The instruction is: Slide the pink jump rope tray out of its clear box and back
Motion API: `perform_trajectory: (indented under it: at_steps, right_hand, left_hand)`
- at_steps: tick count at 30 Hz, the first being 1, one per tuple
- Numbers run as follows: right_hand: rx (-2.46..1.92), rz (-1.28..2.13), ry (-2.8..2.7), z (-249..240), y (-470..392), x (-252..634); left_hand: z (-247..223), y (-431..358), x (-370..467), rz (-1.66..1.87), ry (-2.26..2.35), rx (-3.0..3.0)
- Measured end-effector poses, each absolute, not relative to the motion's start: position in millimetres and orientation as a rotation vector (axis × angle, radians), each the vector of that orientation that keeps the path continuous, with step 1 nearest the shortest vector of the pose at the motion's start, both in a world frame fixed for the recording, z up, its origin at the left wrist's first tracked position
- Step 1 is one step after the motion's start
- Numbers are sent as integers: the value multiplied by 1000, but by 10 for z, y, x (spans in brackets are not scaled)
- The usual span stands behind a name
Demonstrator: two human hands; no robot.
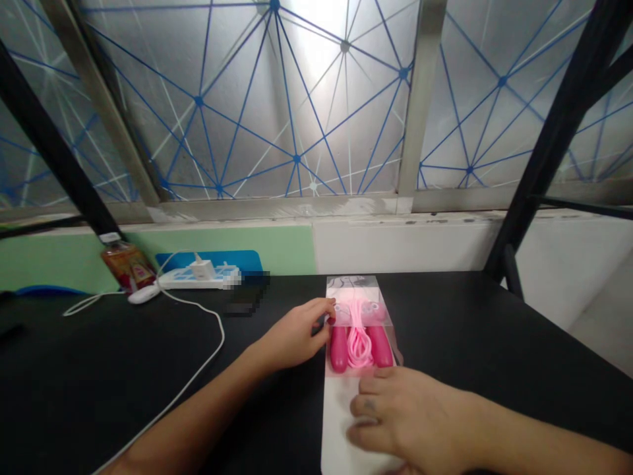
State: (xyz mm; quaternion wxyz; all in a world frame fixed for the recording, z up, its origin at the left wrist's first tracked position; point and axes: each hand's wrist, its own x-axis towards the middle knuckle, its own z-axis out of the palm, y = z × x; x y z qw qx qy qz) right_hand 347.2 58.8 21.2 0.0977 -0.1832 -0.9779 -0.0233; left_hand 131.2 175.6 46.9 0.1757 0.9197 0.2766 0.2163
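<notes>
A pink jump rope (359, 346) with two dark pink handles lies coiled in a clear plastic package on a long white card or box (339, 422), on the black table (445, 316). At the package's left edge, near the top of the left handle, is my left hand (301, 333), its thumb and fingers curved and a little apart. My right hand (405, 412) is over the white part just below the handles, fingers bent and slightly blurred. Whether anything is between its fingers is hidden.
At the back left stand a bottle (127, 265) and a white power strip (182, 278) with a plugged-in charger. A white cable (217, 343) runs across the table's left side. Black metal posts rise left and right before a patterned window.
</notes>
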Motion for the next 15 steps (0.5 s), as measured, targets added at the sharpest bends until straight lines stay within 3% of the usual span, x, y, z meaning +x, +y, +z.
perform_trajectory:
  at_steps: [7,15]
  right_hand:
    - [-957,136,-2781,280,628,3521]
    - [-1110,195,-2717,317,619,3533]
  left_hand:
    - [409,1707,1301,633,794,2604]
    - [426,1705,1285,602,792,2610]
